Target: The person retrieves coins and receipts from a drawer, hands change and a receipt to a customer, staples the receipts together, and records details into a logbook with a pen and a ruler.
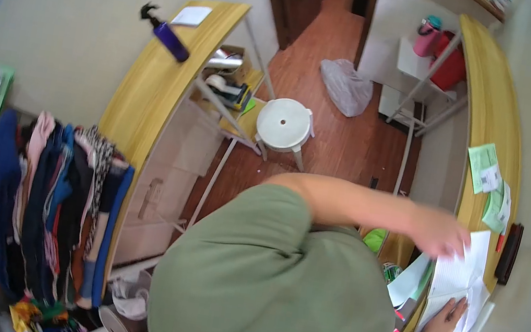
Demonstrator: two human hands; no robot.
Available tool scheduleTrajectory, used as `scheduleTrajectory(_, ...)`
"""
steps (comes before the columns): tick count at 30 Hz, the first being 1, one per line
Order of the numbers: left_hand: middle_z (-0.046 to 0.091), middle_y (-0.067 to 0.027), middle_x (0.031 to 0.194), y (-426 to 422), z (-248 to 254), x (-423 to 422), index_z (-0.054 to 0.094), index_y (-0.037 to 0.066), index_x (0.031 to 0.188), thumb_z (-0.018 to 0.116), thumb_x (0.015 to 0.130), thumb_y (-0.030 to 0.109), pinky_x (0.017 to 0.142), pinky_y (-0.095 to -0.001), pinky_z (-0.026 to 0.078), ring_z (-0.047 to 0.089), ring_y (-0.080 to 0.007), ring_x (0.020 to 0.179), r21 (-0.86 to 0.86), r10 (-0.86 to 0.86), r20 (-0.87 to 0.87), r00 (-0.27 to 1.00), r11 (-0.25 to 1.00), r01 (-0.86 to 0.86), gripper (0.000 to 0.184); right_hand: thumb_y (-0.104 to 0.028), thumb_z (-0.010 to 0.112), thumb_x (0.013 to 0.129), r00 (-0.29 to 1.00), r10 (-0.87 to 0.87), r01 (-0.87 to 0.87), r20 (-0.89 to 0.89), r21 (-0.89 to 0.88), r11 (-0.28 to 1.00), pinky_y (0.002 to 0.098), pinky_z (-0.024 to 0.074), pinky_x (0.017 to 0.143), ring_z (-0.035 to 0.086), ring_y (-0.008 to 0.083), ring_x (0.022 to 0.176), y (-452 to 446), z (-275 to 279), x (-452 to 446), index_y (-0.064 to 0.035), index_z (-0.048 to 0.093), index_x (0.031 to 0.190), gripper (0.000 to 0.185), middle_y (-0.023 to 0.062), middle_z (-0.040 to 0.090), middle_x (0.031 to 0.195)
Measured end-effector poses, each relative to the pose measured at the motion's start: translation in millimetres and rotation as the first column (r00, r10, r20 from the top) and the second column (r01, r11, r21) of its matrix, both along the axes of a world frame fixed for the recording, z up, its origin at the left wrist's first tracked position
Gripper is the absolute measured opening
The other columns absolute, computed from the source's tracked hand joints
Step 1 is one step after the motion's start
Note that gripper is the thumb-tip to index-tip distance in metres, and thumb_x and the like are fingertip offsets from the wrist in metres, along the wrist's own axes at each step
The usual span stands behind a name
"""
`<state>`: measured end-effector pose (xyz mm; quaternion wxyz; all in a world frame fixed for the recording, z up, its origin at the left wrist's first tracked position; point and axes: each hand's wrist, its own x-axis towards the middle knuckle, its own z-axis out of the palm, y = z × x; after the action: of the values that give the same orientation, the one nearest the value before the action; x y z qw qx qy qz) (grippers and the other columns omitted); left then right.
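Observation:
An open notebook [458, 276] with white lined pages lies on the narrow wood-topped desk at the right. My left hand [439, 234] is over its upper part, smeared by motion; whether the fingers pinch the page I cannot tell. On the lower part of the pages rests my right hand [444, 321], its fingers stretched out over the paper. A pale green sheet [408, 280] sticks out beside the notebook's left edge. Green slips with white labels [482, 168] lie farther up the desk, and a dark brown long object [509, 253] is to the right of the notebook.
A white stool [284, 124] and a plastic bag [346, 86] stand on the wooden floor. Across the room, a wood-topped table [154, 82] bears a purple spray bottle [169, 39]. Hanging clothes [55, 202] fill the left side. A pink tumbler [426, 40] is on a white shelf.

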<state>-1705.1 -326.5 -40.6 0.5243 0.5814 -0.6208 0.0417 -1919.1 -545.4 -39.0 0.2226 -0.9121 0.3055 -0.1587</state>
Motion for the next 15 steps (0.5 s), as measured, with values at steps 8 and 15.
scheduleTrajectory(8, 0.059, -0.0128, 0.115, 187, 274, 81, 0.057, 0.007, 0.108, 0.059, 0.088, 0.029, 0.096, -0.0404, 0.045, 0.056, -0.0293, 0.106, -0.527, 0.452, 0.772, 0.446, 0.848, 0.053, 0.030, -0.025, 0.064, 0.093, 0.973, -0.226, 0.227, 0.049, -0.013, 0.974, 0.0345, 0.0457, 0.098, 0.063, 0.0259, 0.113, 17, 85, 2, -0.0040, 0.069, 0.116, 0.031, 0.0141, 0.067, 0.119)
scheduleTrajectory(15, 0.050, -0.0118, 0.131, 222, 299, 73, 0.046, 0.008, 0.125, 0.062, 0.085, 0.041, 0.103, -0.0408, 0.039, 0.049, -0.0271, 0.117, -0.708, 0.596, 0.705, 0.383, 0.570, 0.417, 0.054, -0.015, 0.062, 0.096, 0.816, -0.083, 0.275, 0.572, -0.257, 0.927, 0.0326, 0.0498, 0.094, 0.064, 0.0199, 0.109, 69, 160, 34, -0.0003, 0.069, 0.108, 0.020, 0.0145, 0.068, 0.115)
